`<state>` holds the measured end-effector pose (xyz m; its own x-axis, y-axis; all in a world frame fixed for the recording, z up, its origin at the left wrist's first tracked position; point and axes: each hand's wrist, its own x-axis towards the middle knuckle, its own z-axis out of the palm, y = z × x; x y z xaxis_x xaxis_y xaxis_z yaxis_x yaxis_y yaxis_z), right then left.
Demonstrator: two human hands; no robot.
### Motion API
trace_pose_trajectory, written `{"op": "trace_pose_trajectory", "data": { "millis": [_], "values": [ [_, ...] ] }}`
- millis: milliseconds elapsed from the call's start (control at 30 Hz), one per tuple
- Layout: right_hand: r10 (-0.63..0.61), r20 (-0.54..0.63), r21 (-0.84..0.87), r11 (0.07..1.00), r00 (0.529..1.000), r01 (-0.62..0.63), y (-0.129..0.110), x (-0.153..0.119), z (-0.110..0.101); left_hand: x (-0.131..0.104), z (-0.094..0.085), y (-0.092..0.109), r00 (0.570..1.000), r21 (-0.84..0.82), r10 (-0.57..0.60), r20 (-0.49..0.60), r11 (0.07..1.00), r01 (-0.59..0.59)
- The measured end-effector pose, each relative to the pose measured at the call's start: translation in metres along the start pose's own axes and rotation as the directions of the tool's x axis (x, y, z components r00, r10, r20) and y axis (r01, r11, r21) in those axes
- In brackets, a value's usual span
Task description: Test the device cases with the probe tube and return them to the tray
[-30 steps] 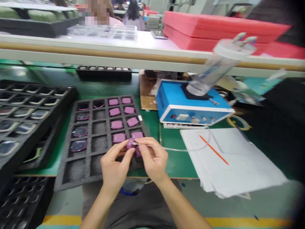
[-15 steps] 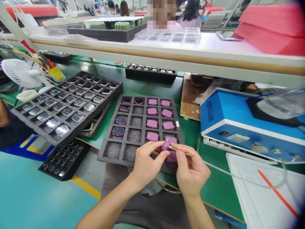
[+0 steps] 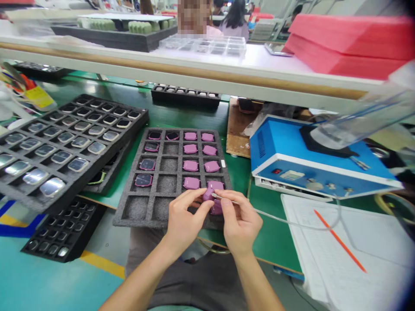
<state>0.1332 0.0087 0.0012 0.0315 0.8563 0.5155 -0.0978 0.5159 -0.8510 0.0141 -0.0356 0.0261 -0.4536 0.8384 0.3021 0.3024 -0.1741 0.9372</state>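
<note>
The view has swung right since the last frame, so everything sits farther left in it; the hands keep the same pose, raised over the tray's near right corner. At left, a rack [image 3: 69, 184] of pale-framed watches lies tilted on the surface [image 3: 267, 239]. Next comes the tray [image 3: 167, 184], with dark-faced watches [image 3: 147, 164] in its left columns and purple cases [image 3: 190, 165] in the two right ones.

The left hand [image 3: 184, 218] comes up from the lower left, its forearm slanting inward; thumb and forefinger are clamped on a case [image 3: 208, 194] from the left side. The case is above the tray, between the hands. The right hand [image 3: 242, 222] rises from the lower right, fingers pinched on a thin tool [image 3: 215, 195], whose tip is at the case; I cannot tell if it touches.

A clear tube [image 3: 275, 218] trails right from that hand, curving up near the front of the blue machine [image 3: 285, 136]. Below it lie papers [image 3: 303, 242] with an orange stick [image 3: 340, 241] on top.
</note>
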Motion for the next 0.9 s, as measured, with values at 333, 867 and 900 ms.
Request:
{"op": "trace_pose_trajectory", "data": {
  "millis": [333,867,900],
  "values": [
    [-0.007,0.008,-0.002,1.0,1.0,0.007,0.001,0.011,0.003,0.007,0.001,-0.009,1.0,0.033,0.007,-0.018,0.999,-0.006],
    [0.007,0.011,0.01,1.0,1.0,-0.007,0.006,0.014,0.004,0.011,0.001,-0.009,1.0,0.1,0.006,-0.029,0.995,-0.003],
    [0.006,0.01,0.008,1.0,1.0,-0.006,0.006,0.014,0.005,0.011,0.001,-0.009,1.0,0.101,0.006,-0.027,0.995,-0.004]
  ]
}}
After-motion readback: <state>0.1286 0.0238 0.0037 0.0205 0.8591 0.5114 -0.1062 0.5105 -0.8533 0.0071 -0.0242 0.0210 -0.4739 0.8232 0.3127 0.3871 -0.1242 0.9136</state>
